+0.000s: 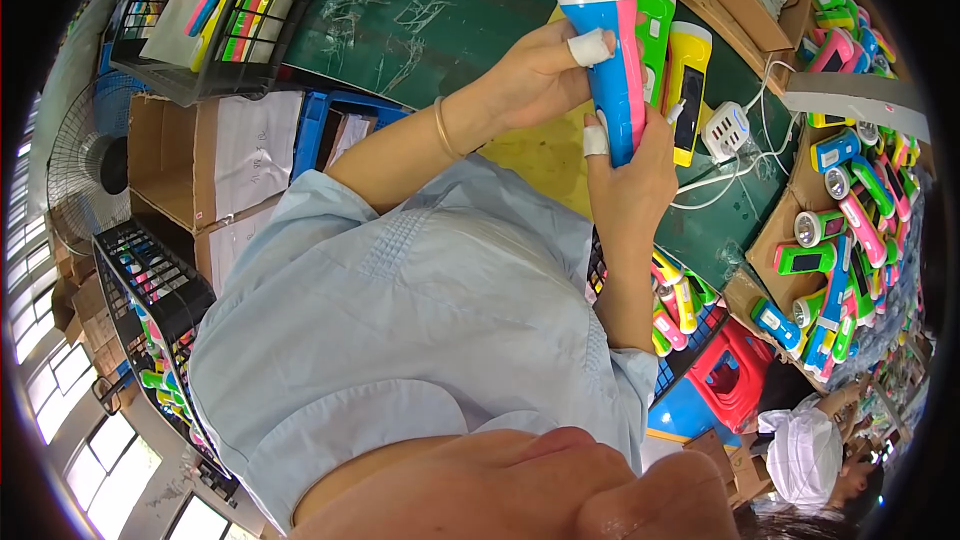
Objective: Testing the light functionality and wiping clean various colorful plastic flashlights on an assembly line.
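Both my hands are closed round a blue and pink flashlight (610, 50), its wide white head pointing away from me. My left hand (550, 75) grips its left side near the middle. Around its lower end wraps my right hand (640, 165). White tape covers the thumb of each hand. Just right of the held flashlight lie a green flashlight (655, 25) and a yellow flashlight (690, 65) with a dark panel. A yellow sheet (545, 165) shows under my hands on the green table (385, 15).
A white multi-port charger (726, 132) with white cables stands right of the flashlights. Cardboard boxes on the right hold many colourful flashlights (865, 225). A black basket (215, 60) of parts stands at the far left, near a fan (85, 160). A red stool (735, 370) is lower right.
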Demonstrator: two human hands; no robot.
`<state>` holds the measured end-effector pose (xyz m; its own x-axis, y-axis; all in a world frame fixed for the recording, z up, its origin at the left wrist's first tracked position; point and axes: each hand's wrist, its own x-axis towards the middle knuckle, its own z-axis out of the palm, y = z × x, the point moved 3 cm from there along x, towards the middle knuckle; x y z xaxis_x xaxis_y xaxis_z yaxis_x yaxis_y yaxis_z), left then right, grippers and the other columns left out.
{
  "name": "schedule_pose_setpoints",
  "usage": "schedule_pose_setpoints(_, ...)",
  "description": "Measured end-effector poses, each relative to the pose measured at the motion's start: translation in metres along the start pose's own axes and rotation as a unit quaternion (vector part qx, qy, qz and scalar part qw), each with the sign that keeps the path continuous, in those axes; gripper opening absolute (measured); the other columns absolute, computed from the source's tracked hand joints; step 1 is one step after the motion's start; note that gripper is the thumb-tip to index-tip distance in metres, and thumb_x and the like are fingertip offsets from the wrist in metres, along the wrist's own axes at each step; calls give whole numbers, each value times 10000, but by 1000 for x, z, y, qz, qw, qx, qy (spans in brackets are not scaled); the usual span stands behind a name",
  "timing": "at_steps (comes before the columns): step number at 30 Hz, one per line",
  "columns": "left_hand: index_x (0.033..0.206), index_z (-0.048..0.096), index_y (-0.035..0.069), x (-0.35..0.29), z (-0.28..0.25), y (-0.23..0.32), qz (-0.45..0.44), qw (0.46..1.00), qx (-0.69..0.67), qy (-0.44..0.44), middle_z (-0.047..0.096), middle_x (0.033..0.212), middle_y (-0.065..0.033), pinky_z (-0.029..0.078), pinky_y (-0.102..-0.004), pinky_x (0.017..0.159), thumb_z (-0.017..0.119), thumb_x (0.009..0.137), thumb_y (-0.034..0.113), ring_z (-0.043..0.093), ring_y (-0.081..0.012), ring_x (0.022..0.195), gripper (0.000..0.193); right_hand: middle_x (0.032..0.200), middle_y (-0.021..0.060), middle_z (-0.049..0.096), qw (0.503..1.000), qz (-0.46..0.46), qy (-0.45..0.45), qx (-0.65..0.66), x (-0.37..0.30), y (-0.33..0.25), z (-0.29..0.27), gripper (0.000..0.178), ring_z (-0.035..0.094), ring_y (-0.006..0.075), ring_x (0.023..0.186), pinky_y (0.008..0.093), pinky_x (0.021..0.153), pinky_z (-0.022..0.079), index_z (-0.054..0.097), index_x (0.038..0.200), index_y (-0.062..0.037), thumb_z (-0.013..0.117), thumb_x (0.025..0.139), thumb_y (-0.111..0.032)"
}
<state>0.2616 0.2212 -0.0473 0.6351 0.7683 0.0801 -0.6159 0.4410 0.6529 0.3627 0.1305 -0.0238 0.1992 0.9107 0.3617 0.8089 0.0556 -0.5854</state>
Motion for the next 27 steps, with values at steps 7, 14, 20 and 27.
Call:
schedule_pose_setpoints(7,1251,336,12,-1,5,-3,-25,998,54,19,520,1071,-112,484,-341,835,590,846,276,556,-195,957,547,756,166,554,976,92,-89,178,1,-6,-2,435,567,289,617,341,552,448,455,1081,39,651,788,-215)
schedule_pose_setpoints(14,1151,428,42,9,17,-11,-100,988,30,115,544,919,-77,507,-274,649,570,853,328,567,-141,742,437,746,98,587,880,234,-127,392,-10,7,15,472,548,120,518,240,431,440,410,1212,66,571,852,-193)
schedule_pose_setpoints(20,1116,430,65,9,22,-12,-128,982,42,136,519,919,-58,501,-277,617,580,841,347,556,-145,714,421,696,85,565,873,235,-111,412,-14,3,14,258,539,123,460,190,337,324,474,1010,-3,496,901,-235)
schedule_pose_setpoints(27,1050,521,45,10,9,-16,-180,964,39,193,584,850,-73,518,-305,657,498,849,503,590,-157,721,502,620,92,556,973,139,-91,161,-18,4,14,241,524,159,480,262,417,394,525,916,33,556,850,-197)
